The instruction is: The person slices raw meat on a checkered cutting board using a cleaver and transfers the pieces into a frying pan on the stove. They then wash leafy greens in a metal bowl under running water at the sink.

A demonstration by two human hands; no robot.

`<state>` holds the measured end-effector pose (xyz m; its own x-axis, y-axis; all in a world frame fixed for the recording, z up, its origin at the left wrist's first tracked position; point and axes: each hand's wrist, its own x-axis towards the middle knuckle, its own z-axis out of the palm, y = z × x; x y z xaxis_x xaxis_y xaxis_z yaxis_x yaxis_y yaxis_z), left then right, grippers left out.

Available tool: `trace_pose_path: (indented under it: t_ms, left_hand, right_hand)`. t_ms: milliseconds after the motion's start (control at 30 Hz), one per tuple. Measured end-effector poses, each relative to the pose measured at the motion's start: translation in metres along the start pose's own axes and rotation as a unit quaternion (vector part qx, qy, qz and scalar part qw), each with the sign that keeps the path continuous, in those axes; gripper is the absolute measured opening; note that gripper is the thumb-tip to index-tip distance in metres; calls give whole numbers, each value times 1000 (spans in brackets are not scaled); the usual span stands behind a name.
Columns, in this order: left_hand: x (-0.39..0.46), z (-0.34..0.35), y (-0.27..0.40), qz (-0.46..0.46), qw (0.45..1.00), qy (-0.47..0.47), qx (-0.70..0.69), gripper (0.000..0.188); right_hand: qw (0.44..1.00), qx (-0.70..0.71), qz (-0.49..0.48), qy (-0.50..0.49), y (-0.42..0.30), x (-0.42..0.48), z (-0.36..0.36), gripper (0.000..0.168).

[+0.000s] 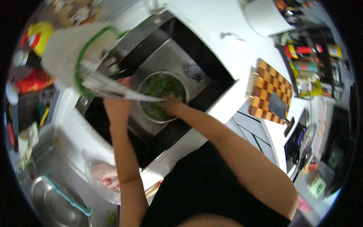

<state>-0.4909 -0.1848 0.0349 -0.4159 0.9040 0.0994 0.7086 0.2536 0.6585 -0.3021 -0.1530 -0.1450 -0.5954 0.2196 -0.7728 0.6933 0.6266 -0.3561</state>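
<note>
A round metal bowl [187, 99] stands in the dark kitchen sink [158, 144] and holds green leaves [160, 86]. My right hand [173, 105] is in the bowl among the leaves; its fingertips are hidden, so I cannot tell what it grips. Beside the bowl's left rim, my left hand [120, 90] is raised near the faucet [113, 66]. A pale, blurred, strip-like thing [136, 96] passes by the left hand and reaches the right one. The left fingers are partly hidden behind it. A dark scouring pad [192, 71] lies on the sink floor.
A white basket with a green rim [78, 65] stands at the sink's upper left. On the right are a checkered wooden cutting board [261, 82] and a rack with bottles and packets [297, 68]. Bagged meat [106, 176] and a metal pan [58, 204] lie at the lower left.
</note>
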Motion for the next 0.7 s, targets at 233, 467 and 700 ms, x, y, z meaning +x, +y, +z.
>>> trace_pose_path:
  t_ms: [233, 467, 700]
  left_hand:
    - [55, 23, -29, 123, 976, 113, 140, 19]
    - [-26, 89, -83, -100, 986, -133, -19, 31]
    - [-95, 193, -128, -202, 969, -138, -23, 63]
  right_hand:
    - [990, 109, -20, -89, -4, -21, -58, 48]
    - [865, 451, 90, 199, 47, 8, 8, 64]
    - [855, 457, 179, 164, 16, 46, -4, 60]
